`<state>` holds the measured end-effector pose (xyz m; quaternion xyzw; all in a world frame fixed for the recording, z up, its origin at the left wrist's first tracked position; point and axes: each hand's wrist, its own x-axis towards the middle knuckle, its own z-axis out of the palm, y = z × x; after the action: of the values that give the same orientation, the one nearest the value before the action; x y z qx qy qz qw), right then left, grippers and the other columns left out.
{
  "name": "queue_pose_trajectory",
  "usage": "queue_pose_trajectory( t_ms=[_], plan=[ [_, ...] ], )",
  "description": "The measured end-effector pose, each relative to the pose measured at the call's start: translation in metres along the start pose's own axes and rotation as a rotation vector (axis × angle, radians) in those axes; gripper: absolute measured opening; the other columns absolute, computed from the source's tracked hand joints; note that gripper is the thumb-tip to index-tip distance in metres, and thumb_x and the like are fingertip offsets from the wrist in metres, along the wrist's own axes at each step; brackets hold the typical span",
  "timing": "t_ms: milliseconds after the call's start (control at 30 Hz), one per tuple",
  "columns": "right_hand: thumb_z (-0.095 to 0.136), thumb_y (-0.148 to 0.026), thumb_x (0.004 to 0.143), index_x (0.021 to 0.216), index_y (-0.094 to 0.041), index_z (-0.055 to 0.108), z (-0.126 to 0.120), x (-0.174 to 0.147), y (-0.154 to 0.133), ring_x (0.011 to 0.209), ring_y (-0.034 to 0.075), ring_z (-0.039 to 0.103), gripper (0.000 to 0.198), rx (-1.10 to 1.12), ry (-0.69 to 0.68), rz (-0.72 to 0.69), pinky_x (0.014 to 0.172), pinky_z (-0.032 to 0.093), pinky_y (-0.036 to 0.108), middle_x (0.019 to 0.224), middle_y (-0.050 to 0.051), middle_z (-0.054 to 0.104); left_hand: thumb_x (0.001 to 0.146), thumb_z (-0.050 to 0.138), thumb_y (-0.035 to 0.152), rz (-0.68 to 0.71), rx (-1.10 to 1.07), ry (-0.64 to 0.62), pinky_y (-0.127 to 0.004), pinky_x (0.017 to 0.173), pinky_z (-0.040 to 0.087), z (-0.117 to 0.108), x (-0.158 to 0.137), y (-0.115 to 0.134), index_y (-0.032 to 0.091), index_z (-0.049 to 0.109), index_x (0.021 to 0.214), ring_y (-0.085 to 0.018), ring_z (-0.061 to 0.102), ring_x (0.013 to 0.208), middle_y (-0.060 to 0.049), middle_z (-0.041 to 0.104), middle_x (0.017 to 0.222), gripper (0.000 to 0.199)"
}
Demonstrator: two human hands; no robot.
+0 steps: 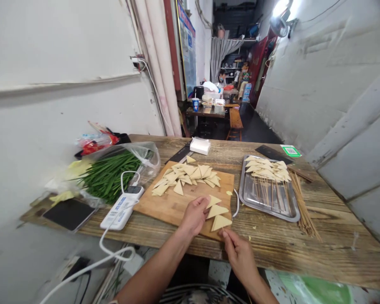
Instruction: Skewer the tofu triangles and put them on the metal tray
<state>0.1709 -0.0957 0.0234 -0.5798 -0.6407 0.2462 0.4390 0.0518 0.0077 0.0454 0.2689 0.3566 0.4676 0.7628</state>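
Note:
My left hand (194, 215) is closed on the top one of three pale yellow tofu-sheet triangles (221, 222) threaded in a row. Below them, my right hand (239, 251) pinches the bamboo skewer that carries them, most of it hidden by the fingers. The row hangs over the right edge of a wooden cutting board (164, 210). On the board's far half lies a loose pile of cut tofu triangles (190, 174). To the right, a metal tray (245, 196) holds finished-looking skewers of triangles (267, 169), their sticks pointing toward me.
Loose bamboo skewers (304, 211) lie against the tray's right side. Left of the board are a white power strip (122, 209) with its cable, a bag of green chives (110, 175) and a black tablet-like slab (69, 214). A tissue pack (200, 146) sits behind the board.

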Motion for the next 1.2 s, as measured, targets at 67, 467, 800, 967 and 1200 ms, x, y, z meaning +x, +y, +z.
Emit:
queue_pose_trajectory(
  t_ms=[67, 467, 800, 967, 1200],
  plan=[
    [0.035, -0.033, 0.090, 0.084, -0.016, 0.063, -0.003, -0.001, -0.002, 0.059, 0.014, 0.061, 0.034, -0.017, -0.002, 0.004, 0.055, 0.044, 0.019, 0.068, 0.004, 0.065, 0.070, 0.063, 0.026, 0.003, 0.004, -0.011, -0.030, 0.074, 0.050, -0.001, -0.001, 0.000, 0.009, 0.059, 0.083, -0.019, 0.064, 0.078, -0.011, 0.066, 0.083, 0.021],
    [0.039, -0.030, 0.087, 0.088, -0.015, 0.065, -0.139, 0.089, 0.050, 0.063, 0.019, 0.061, 0.031, -0.874, 0.306, 0.265, 0.053, 0.037, 0.022, 0.071, 0.009, 0.067, 0.073, 0.057, 0.036, 0.367, 0.387, 0.118, -0.030, 0.071, 0.050, -0.028, 0.000, -0.001, 0.011, 0.050, 0.111, -0.015, 0.062, 0.072, -0.009, 0.066, 0.089, 0.046],
    [0.045, -0.032, 0.089, 0.087, -0.013, 0.060, -0.139, 0.156, 0.074, 0.075, 0.014, 0.059, 0.024, -1.017, 0.212, 0.413, 0.069, 0.045, 0.029, 0.083, 0.003, 0.062, 0.074, 0.054, 0.036, 0.388, 0.468, 0.126, -0.029, 0.069, 0.050, -0.027, 0.001, -0.002, 0.012, 0.051, 0.105, -0.016, 0.062, 0.073, -0.009, 0.065, 0.090, 0.039],
    [0.047, -0.032, 0.089, 0.101, -0.013, 0.055, -0.122, 0.175, 0.077, 0.083, 0.015, 0.058, 0.024, -1.000, 0.155, 0.443, 0.073, 0.048, 0.033, 0.097, 0.004, 0.058, 0.073, 0.054, 0.035, 0.404, 0.499, 0.128, -0.030, 0.068, 0.050, -0.026, -0.001, 0.000, 0.012, 0.054, 0.101, -0.016, 0.062, 0.071, -0.009, 0.065, 0.089, 0.037],
    [0.046, -0.033, 0.089, 0.099, -0.015, 0.056, -0.105, 0.190, 0.082, 0.079, 0.012, 0.058, 0.023, -0.981, 0.149, 0.510, 0.071, 0.049, 0.031, 0.096, 0.004, 0.059, 0.071, 0.055, 0.036, 0.402, 0.510, 0.117, -0.030, 0.066, 0.051, -0.029, 0.002, -0.002, 0.012, 0.056, 0.099, -0.017, 0.062, 0.071, -0.010, 0.066, 0.088, 0.036]
  ],
)
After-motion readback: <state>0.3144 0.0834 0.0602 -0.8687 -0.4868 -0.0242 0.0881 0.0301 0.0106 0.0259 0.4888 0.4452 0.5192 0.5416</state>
